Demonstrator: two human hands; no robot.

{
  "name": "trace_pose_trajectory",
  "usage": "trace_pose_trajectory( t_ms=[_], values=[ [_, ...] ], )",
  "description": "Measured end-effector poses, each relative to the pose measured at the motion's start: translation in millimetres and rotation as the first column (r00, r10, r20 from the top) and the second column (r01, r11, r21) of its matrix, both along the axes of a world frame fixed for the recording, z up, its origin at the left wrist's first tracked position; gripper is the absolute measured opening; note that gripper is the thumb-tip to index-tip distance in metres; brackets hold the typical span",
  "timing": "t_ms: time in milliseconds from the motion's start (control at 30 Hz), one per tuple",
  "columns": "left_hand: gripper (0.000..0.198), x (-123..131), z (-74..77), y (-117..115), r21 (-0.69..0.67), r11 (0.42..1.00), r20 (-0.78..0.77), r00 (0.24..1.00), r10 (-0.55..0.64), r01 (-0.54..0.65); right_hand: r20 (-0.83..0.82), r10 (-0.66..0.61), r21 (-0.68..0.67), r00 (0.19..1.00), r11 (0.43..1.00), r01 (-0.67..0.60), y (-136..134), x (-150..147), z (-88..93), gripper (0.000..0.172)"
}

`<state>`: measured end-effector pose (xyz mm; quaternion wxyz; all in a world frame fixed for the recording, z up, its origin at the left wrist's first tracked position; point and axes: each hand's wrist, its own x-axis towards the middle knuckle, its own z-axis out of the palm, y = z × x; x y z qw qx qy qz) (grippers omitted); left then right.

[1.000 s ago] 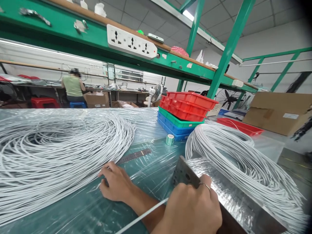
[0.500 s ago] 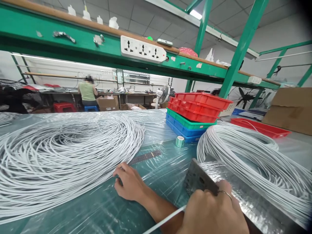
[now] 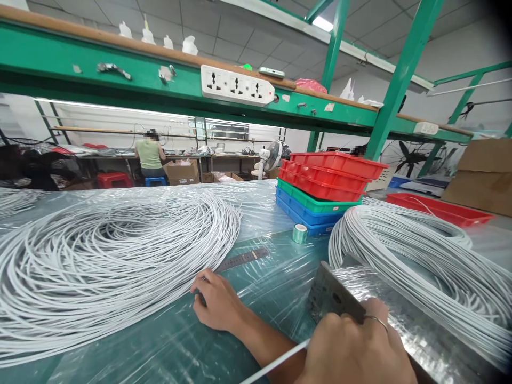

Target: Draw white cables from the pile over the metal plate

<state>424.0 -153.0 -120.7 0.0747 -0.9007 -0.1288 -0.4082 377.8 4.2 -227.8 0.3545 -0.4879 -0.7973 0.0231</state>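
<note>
My left hand rests on the plastic-covered green table, fingers curled closed at the near edge of a large loose coil of white cable. What those fingers pinch is hidden. A metal ruler lies just beyond them. My right hand, a ring on one finger, is closed over the top edge of a grey metal block wrapped in shiny film. A single white cable strand runs out from under that hand toward the lower left, crossing my left forearm.
A second white cable coil lies at the right behind the block. Stacked red, green and blue trays and a small tape roll stand mid-table. A green shelf frame with a power strip runs overhead. A person sits at a far bench.
The view has swung, so everything sits further right in the picture. Both hands keep the same hold and place against the ruler and the block.
</note>
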Motion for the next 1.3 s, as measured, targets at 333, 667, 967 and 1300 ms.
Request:
trace_pose_trajectory(
  t_ms=[333, 667, 967, 1300],
  values=[
    [0.011, 4.6, -5.4, -5.2, 0.042, 0.997, 0.343, 0.938, 0.047, -0.066, 0.006, 0.041, 0.01, 0.999, 0.999, -0.041, 3.7, 1.8, -4.6, 0.015],
    [0.008, 1.6, -4.9, -4.0, 0.092, 0.994, 0.312, 0.95, 0.029, -0.06, -0.002, 0.027, 0.009, 1.0, 1.0, -0.027, 4.0, 1.2, -5.5, 0.018],
    [0.01, 2.4, -6.7, -4.2, 0.114, 0.993, 0.311, 0.95, -0.001, -0.036, -0.002, 0.023, 0.022, 1.0, 0.999, -0.023, 4.4, 0.6, -4.3, 0.018],
    [0.011, 5.3, -6.5, -7.0, 0.053, 0.996, 0.317, 0.947, 0.055, -0.076, -0.01, 0.042, 0.014, 0.999, 0.999, -0.042, 7.3, 0.3, -8.0, 0.016]
  ],
)
